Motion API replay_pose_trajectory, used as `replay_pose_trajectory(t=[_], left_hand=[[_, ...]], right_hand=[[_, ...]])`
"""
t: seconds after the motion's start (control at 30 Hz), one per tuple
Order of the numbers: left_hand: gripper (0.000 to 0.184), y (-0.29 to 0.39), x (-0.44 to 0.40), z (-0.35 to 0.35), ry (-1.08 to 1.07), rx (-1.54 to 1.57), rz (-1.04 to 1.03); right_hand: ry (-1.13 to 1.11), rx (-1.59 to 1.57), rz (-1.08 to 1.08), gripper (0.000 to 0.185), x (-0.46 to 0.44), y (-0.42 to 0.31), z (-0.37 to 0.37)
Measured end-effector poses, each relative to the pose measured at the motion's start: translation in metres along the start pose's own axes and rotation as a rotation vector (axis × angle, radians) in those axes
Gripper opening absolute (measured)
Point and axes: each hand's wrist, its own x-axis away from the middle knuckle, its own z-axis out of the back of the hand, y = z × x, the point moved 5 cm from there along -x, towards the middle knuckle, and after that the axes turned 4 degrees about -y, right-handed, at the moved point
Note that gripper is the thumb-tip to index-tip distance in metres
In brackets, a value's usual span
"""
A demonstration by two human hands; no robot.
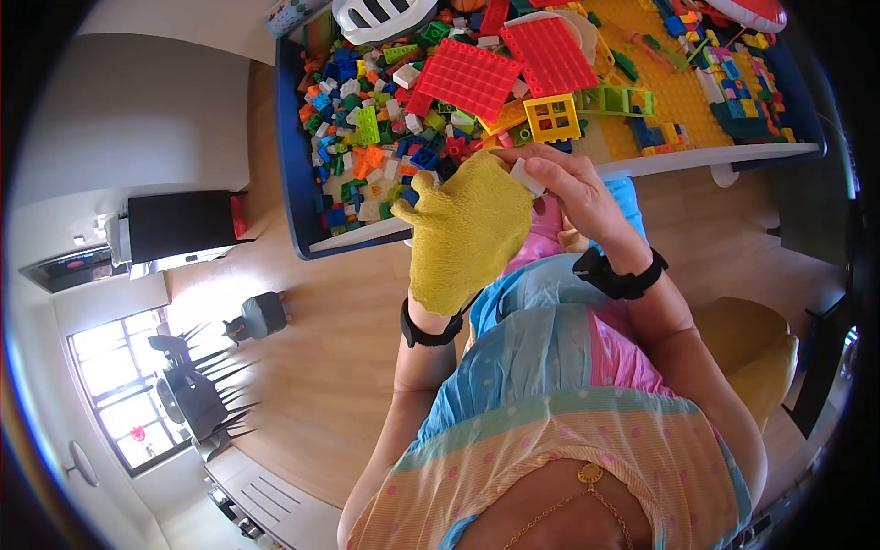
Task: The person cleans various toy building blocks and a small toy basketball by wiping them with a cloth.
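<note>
A yellow fuzzy cloth mitt with small ear-like nubs covers my left hand down to the wrist, so that hand's fingers are hidden. It is raised over the near edge of the brick-filled tray table. My right hand pinches a small white toy brick between thumb and fingers, right against the mitt's side. Whether the mitted hand also grips the brick, I cannot tell. Below and beyond both hands lie loose colourful toy bricks.
The blue-edged tray table holds red baseplates, a yellow window frame, a yellow building plate with built bricks, and a white slotted toy part. An olive-yellow chair stands at the right. Dark chairs are near the window.
</note>
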Motion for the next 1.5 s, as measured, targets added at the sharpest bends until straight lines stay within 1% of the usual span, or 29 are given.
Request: replay_pose_trajectory(t=[0.03,0.1,0.2,0.27,0.3,0.37,0.4,0.47,0.5,0.53,0.6,0.63,0.7,0.77,0.87,0.93,1.0,1.03,1.1,1.13,1.2,1.27,1.37,1.47,1.5], left_hand=[[0.019,-0.002,0.006,-0.008,0.032,-0.004,-0.022],[0.022,-0.001,0.009,-0.014,0.020,-0.056,-0.031],[0.029,0.006,0.009,-0.016,-0.043,-0.162,0.039],[0.035,0.008,0.011,-0.024,-0.002,-0.171,0.104],[0.037,0.007,0.008,-0.022,0.003,-0.097,0.135],[0.044,0.007,-0.002,-0.011,0.013,0.053,0.192],[0.041,0.005,-0.004,-0.005,0.096,0.176,0.181],[0.035,-0.004,-0.005,0.006,0.264,0.418,0.160],[0.040,-0.008,-0.004,-0.003,0.271,0.457,0.187],[0.044,-0.011,-0.005,-0.010,0.279,0.497,0.214],[0.048,-0.010,-0.010,-0.008,0.206,0.511,0.251],[0.054,-0.007,-0.022,0.008,-0.053,0.530,0.354],[0.057,-0.005,0.000,-0.028,0.015,0.605,0.246],[0.059,-0.006,0.011,-0.034,0.115,0.745,0.188],[0.059,-0.002,0.014,-0.028,0.089,0.298,0.095],[0.060,-0.008,0.024,-0.043,0.054,0.706,0.173],[0.061,-0.008,0.022,-0.044,0.075,0.823,0.174],[0.061,-0.005,0.017,-0.036,0.111,0.734,0.142],[0.059,-0.007,0.013,-0.028,0.181,0.727,0.179],[0.056,-0.011,0.012,-0.029,0.216,0.809,0.243],[0.053,-0.016,0.008,-0.025,0.282,0.722,0.283],[0.052,-0.017,0.001,-0.014,0.335,0.377,0.232],[0.049,-0.022,-0.002,-0.008,0.387,0.451,0.112],[0.044,-0.027,-0.009,-0.008,0.294,0.499,0.207],[0.044,-0.030,-0.008,-0.011,0.286,0.639,0.261]], right_hand=[[0.013,0.043,0.024,0.035,0.000,-0.001,0.000],[0.046,0.130,0.070,0.034,0.002,-0.003,-0.001],[0.100,0.358,0.194,0.033,0.002,-0.018,-0.001],[0.131,0.406,0.242,0.033,0.002,-0.023,-0.003],[0.147,0.430,0.266,0.033,0.002,-0.024,-0.003],[0.157,0.386,0.305,0.034,0.002,-0.022,-0.004],[0.161,0.364,0.326,0.034,0.002,-0.020,-0.004],[0.179,-0.126,0.165,0.032,0.001,-0.004,-0.006],[0.185,-0.371,0.082,0.031,0.002,0.003,-0.008],[0.180,-0.432,0.066,0.030,0.001,0.003,-0.007],[0.177,-0.552,0.038,0.027,-0.001,0.001,-0.003],[0.189,-0.583,0.036,0.022,-0.001,0.002,-0.002],[0.227,-0.579,0.082,0.021,-0.001,0.002,-0.006],[0.238,-0.613,0.083,0.018,0.002,0.006,-0.010],[0.268,-0.744,0.016,0.015,0.000,0.009,-0.007],[0.259,-0.688,0.008,0.013,0.001,0.017,-0.008],[0.268,-0.656,0.023,0.013,0.001,0.017,-0.008],[0.278,-0.654,0.037,0.014,0.002,0.016,-0.010],[0.265,-0.653,0.050,0.015,0.001,0.016,-0.013],[0.245,-0.653,0.053,0.015,0.001,0.018,-0.014],[0.206,-0.649,0.053,0.016,0.001,0.018,-0.015],[0.167,-0.642,0.051,0.016,-0.001,0.016,-0.015],[0.099,-0.806,-0.006,0.016,-0.004,0.012,-0.017],[0.076,-0.866,0.049,0.018,-0.008,0.018,-0.014],[0.061,-0.880,0.053,0.019,-0.009,0.016,-0.013]])
